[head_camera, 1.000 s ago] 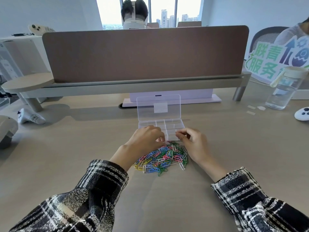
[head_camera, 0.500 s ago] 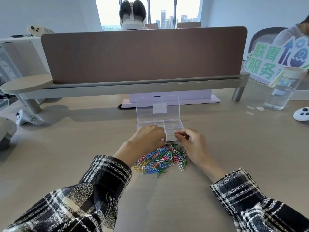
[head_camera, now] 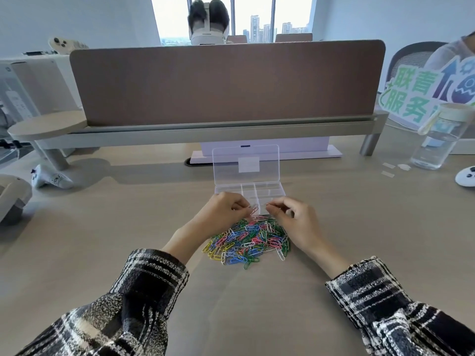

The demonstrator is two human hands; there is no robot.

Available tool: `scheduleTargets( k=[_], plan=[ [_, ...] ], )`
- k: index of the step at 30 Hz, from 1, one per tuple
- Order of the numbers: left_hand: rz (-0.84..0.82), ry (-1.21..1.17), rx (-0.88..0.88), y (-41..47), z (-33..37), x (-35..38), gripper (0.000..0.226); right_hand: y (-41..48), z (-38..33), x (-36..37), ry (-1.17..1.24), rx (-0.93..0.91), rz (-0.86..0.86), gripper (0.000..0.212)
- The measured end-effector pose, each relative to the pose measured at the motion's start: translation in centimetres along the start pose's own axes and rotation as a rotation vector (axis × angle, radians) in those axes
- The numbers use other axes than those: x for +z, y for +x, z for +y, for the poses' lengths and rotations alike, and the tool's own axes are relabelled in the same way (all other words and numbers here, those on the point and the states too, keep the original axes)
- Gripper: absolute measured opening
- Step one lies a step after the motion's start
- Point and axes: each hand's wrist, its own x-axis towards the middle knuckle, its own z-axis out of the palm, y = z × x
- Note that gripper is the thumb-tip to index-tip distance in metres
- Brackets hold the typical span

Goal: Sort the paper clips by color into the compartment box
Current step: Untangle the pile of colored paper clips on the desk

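Note:
A heap of coloured paper clips (head_camera: 248,240) lies on the desk just in front of a clear compartment box (head_camera: 267,190) whose lid stands open behind it. My left hand (head_camera: 222,214) hovers at the heap's far left edge and pinches a pale paper clip (head_camera: 254,209) between thumb and fingertips. My right hand (head_camera: 295,218) is at the heap's far right edge, fingers curled, pinching a thin pale clip (head_camera: 267,205) near the box's front wall. The box's near compartments are partly hidden by both hands; those I can see look empty.
A brown desk divider (head_camera: 226,83) on a grey rail stands behind the box. At the right are a clear water bottle (head_camera: 437,142), a white controller (head_camera: 466,176) and small paper scraps (head_camera: 388,169). Another white controller (head_camera: 50,179) lies at the left. Someone sits beyond the divider.
Both hands have lifted slightly off the heap toward the box's front edge, and each now shows a pale clip pinched at its fingertips.

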Motion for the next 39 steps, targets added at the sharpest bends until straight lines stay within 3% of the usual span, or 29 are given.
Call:
scheduleTargets(
  k=[11,19,23,27,32,39],
  plan=[
    [0.07,-0.348,-0.109,-1.4,-0.2,0.2,0.011,-0.3,-1.6,0.4,0.094,0.044,-0.111,0.014],
    [0.091,-0.37,-0.119,-1.5,0.8,0.4,0.011,-0.2,-1.1,0.8,0.072,0.063,-0.157,0.012],
    [0.127,-0.308,-0.122,-1.4,0.0,-0.1,0.006,-0.1,-0.8,0.7,0.097,0.084,-0.084,0.008],
    [0.333,-0.029,-0.11,-0.5,-2.2,-1.7,0.007,0.9,-0.6,0.5,0.043,0.04,-0.057,0.011],
    [0.371,0.276,-0.126,0.8,-3.1,-2.0,0.012,4.2,-0.5,1.7,-0.192,-0.054,-0.192,0.023],
    [0.362,0.336,-0.111,2.0,-3.9,-1.2,0.015,8.4,-0.7,4.1,-0.271,-0.048,-0.275,0.012]
  ],
)
